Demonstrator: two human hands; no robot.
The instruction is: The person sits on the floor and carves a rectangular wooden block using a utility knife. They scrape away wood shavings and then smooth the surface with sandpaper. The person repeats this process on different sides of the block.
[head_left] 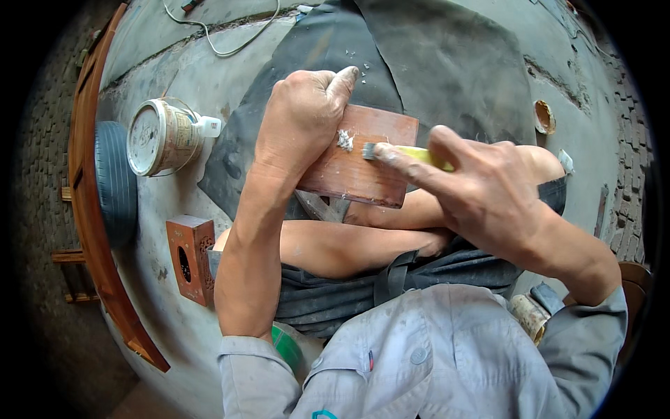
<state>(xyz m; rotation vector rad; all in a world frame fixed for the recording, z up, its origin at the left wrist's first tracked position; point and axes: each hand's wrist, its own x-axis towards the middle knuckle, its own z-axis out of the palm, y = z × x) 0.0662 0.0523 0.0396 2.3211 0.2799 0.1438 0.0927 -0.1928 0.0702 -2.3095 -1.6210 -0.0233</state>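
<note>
My left hand grips the upper left edge of a flat-faced, reddish-brown wooden piece, held tilted above my crossed legs. The thumb points up past its edge, with pale dust on it. A small lump of whitish putty-like paste sits on the wooden face near this hand. My right hand is closed round a yellow-handled scraper, index finger stretched along it. The scraper's short grey blade is at the wooden face, just right of the paste. What lies under the wooden piece is mostly hidden.
Dark sheeting with pale crumbs covers the floor ahead. At left stand a lidded white bucket, a tyre, a long wooden frame and a carved wooden box with an oval hole. A cup-like container lies far right.
</note>
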